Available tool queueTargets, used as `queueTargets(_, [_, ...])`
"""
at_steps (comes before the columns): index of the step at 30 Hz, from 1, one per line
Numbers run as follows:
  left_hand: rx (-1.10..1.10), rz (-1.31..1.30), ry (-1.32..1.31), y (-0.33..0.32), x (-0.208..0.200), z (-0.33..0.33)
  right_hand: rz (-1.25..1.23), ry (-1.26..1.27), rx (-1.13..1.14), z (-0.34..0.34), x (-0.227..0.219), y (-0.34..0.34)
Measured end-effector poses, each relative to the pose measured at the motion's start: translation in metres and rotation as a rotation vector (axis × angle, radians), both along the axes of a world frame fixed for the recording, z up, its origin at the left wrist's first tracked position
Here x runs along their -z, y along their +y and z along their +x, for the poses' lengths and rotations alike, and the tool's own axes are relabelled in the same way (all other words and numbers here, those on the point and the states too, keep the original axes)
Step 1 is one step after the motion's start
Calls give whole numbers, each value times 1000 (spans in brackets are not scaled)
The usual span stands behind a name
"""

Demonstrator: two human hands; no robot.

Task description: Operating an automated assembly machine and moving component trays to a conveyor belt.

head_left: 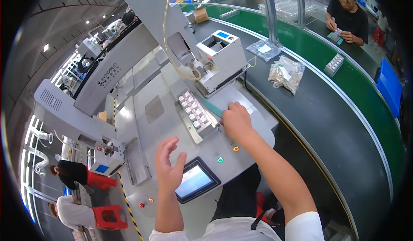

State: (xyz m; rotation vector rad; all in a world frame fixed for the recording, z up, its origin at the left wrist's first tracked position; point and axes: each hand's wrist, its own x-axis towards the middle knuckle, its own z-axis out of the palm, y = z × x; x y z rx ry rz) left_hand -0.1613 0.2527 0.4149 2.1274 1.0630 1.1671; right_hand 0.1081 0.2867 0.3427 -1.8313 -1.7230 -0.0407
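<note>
While right hand (236, 121) holds green strip (211, 107) | grey tabletop (202, 149) | conveyor (365, 99)

Bright, cool indoor light, round fisheye view.

Ceiling lamps (46, 47) burn white at upper left; the pale bench (172, 127) carries a soft sheen, the clear bags (286, 75) catch glints, and the screen (194, 180) glows bluish. Shadows are mostly faint. The left hand (169, 163) and right hand (236, 120) look fairly sharp; far background softens. Straight edges bow toward a black rim.
</note>
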Motion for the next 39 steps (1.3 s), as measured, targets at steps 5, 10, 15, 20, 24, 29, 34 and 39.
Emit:
queueTargets(5, [32,-178,-207,17,20,-1,-190,158,139,7,-9,-26])
queueTargets(10, [104,-400,-330,24,32,3,-303,266,80,38,-30,-76])
queueTargets(15, [139,-536,-398,38,27,2,-113,655,-26,41,-52,-98])
queueTargets(20, [195,-517,-374,51,24,14,121,537,-98,5,-54,-51])
queueTargets(24, [189,-479,-390,62,32,26,120,436,-107,-12,-47,-6])
queueTargets(29, [233,-454,-354,68,42,42,44,396,-194,-18,-50,11])
queueTargets(34, [197,-425,-333,74,46,47,-90,415,-327,-11,-55,16])
queueTargets(39, [166,-384,-310,76,48,48,-148,464,-438,2,-55,22])
